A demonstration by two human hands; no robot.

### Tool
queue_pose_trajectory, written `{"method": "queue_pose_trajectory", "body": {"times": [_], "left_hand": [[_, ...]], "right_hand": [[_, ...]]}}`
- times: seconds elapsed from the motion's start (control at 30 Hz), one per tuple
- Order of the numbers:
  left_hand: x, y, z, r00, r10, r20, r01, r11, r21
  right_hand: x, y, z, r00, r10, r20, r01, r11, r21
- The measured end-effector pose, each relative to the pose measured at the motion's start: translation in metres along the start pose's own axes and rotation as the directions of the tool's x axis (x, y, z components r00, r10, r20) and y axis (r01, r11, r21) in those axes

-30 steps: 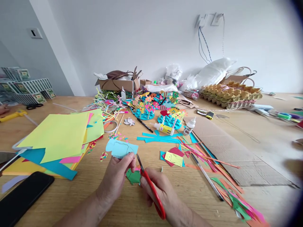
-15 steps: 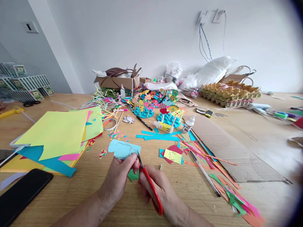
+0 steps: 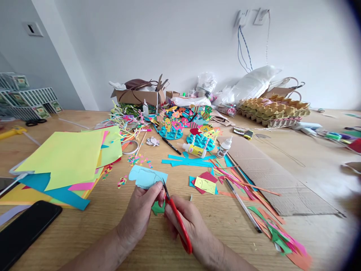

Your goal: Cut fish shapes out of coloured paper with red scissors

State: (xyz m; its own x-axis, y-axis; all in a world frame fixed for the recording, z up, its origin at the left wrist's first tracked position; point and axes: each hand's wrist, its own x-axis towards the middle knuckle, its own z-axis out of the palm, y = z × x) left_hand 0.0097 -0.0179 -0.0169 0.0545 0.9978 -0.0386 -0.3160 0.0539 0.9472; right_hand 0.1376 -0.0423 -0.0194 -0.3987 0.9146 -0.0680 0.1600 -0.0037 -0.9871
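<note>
Between thumb and fingers my left hand (image 3: 142,210) pinches a light blue piece of paper (image 3: 145,177) with a fish outline drawn on it. My right hand (image 3: 187,220) is closed round red-handled scissors (image 3: 180,222). Their blades meet the paper's right edge, beside my left thumb; how far they are apart is hard to make out. Under my hands a green paper scrap (image 3: 158,207) lies on the table, partly hidden. To the right rests a yellow paper with a drawn fish (image 3: 205,184), on top of red and blue pieces.
Coloured paper sheets (image 3: 64,158) and a black phone (image 3: 31,229) lie at left. Ahead are glue bottles (image 3: 225,146), a black marker (image 3: 171,146) and blue bases with paper fish (image 3: 170,131). Paper strips, a pen (image 3: 244,205) and cardboard (image 3: 276,177) lie right; egg trays (image 3: 273,111) stand behind.
The view has shifted very slightly. My hands, the blue paper and the scissors keep nearly the same position.
</note>
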Motion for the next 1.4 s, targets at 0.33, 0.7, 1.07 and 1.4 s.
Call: {"method": "queue_pose_trajectory", "body": {"times": [0.33, 0.7, 1.07, 1.4], "left_hand": [[-0.0006, -0.0023, -0.0015, 0.999, 0.003, 0.033, -0.003, 1.0, -0.012], [-0.0016, -0.0047, -0.001, 1.0, 0.006, 0.023, -0.005, 1.0, -0.018], [-0.0012, -0.0048, -0.0005, 0.999, 0.007, 0.038, -0.006, 1.0, -0.007], [-0.0004, -0.0035, -0.0008, 0.999, -0.006, 0.045, 0.007, 1.0, -0.009]], "right_hand": [[-0.0011, -0.0005, -0.002, 1.0, -0.012, 0.006, 0.012, 0.999, -0.042], [0.0007, 0.0007, -0.0027, 0.999, -0.035, -0.028, 0.032, 0.995, -0.091], [0.0016, 0.0022, -0.0021, 0.999, -0.014, -0.03, 0.012, 0.996, -0.084], [0.0004, 0.0056, -0.002, 1.0, 0.014, -0.028, -0.016, 0.997, -0.075]]}}
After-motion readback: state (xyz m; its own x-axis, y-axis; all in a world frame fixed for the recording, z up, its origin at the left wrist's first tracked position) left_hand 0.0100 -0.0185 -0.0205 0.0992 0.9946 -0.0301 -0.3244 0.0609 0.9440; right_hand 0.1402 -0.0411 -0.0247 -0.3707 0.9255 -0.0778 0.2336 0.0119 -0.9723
